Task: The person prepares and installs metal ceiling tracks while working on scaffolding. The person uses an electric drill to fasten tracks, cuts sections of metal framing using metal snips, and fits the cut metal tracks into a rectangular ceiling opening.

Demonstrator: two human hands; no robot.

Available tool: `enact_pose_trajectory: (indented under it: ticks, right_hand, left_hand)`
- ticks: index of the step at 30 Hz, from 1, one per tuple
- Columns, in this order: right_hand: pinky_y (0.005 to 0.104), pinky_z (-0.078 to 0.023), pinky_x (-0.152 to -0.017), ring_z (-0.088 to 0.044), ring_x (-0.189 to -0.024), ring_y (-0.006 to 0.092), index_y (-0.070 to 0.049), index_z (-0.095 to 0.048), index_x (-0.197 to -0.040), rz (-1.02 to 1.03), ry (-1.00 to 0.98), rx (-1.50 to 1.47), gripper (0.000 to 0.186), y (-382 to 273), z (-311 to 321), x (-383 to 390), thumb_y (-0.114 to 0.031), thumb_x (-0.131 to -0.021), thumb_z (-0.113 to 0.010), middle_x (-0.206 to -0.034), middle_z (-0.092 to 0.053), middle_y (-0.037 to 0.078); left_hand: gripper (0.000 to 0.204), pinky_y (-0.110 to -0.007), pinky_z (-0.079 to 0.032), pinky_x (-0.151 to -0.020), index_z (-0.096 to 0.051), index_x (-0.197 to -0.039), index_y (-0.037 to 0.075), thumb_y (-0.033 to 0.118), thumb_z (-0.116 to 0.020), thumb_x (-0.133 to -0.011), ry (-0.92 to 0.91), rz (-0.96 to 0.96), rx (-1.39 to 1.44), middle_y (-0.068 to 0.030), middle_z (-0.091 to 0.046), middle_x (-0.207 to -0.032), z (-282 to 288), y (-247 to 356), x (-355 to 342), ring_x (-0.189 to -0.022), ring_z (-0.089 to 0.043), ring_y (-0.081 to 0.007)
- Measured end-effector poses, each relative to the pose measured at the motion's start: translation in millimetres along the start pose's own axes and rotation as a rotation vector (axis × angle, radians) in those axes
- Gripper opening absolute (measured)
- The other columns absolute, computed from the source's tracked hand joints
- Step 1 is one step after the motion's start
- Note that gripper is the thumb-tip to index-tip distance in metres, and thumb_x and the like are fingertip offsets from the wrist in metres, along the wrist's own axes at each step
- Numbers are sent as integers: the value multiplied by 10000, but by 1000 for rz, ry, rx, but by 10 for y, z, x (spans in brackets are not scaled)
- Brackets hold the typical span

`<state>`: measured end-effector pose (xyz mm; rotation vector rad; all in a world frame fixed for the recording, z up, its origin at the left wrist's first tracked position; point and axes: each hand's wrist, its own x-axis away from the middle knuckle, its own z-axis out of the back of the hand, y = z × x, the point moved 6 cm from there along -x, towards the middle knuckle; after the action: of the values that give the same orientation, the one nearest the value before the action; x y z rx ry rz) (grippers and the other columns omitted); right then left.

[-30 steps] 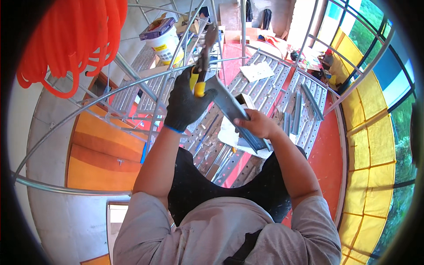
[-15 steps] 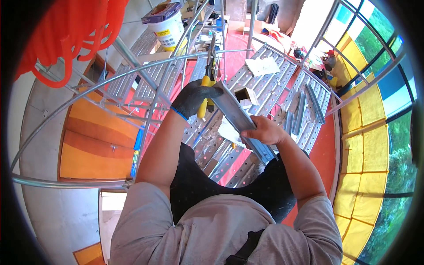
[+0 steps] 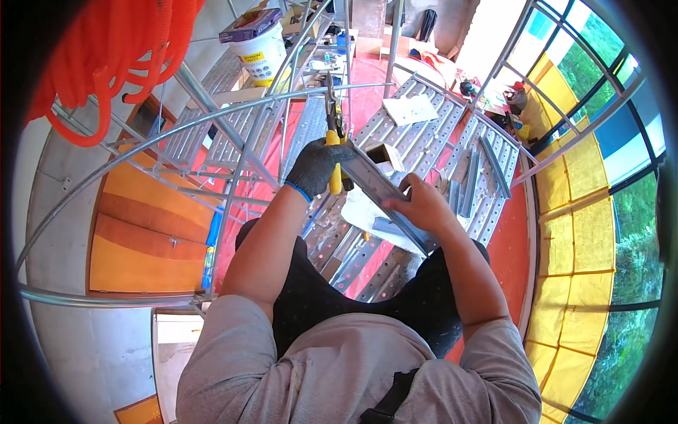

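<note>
My left hand [image 3: 316, 167], in a dark glove with a blue cuff, grips the yellow handles of metal snips [image 3: 333, 127] whose blades point away from me. The snips meet the far end of a long grey metal channel profile [image 3: 385, 194]. My bare right hand [image 3: 424, 206] holds that profile near its middle, tilted down toward my right. I stand on a perforated metal scaffold deck [image 3: 395, 127].
Scaffold guard rails [image 3: 176, 134] curve around me. A white bucket [image 3: 263, 53] with a box on top stands on the far planks. Loose metal profiles [image 3: 494, 166] and a sheet of paper [image 3: 411, 109] lie on the deck. Orange conduit coils [image 3: 120, 56] hang at upper left.
The view has tilted, so both hands, snips and profile sit lower in the picture. The profile has slid further through my right hand, and the snips stay at its far end.
</note>
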<state>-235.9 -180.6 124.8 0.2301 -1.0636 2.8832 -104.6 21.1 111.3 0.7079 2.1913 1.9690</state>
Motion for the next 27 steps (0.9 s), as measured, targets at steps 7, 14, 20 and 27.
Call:
enact_pose_trajectory:
  ticks: [7,14,20,27]
  right_hand:
    - [538,-532,-857,-694,-956,462,3,-566,-1204,-102,245,38,643,-15,-81,71,-543,-893,-701,-1000,-709,275]
    - [500,-561,-840,-711,-899,409,-29,-612,-1224,-29,222,295,618,-203,-112,79,-436,-791,-785,-1003,-714,223]
    - [517,-560,-773,-702,-853,423,-47,-594,-1098,155,312,290,492,-69,2,65,-342,-745,-768,-949,-711,208]
    - [473,-574,-755,-717,-813,385,-41,-668,-1130,269,376,266,540,-36,115,69,-304,-682,-815,-914,-723,200]
  left_hand:
    - [286,-419,-622,-560,-640,-1038,-1,181,-744,-843,85,-7,-63,-101,-613,-839,-67,73,48,-670,-655,-242]
    - [269,-429,-613,-561,-643,-1032,15,146,-749,-822,-67,1,141,-105,-636,-849,-33,2,13,-694,-663,-247]
    - [241,-399,-612,-684,-683,-1030,-13,142,-726,-850,-71,1,91,-132,-710,-932,-5,-56,9,-788,-723,-260]
    - [264,-433,-613,-704,-662,-1036,-46,145,-713,-861,-174,122,269,-169,-703,-929,-107,-171,31,-811,-729,-300]
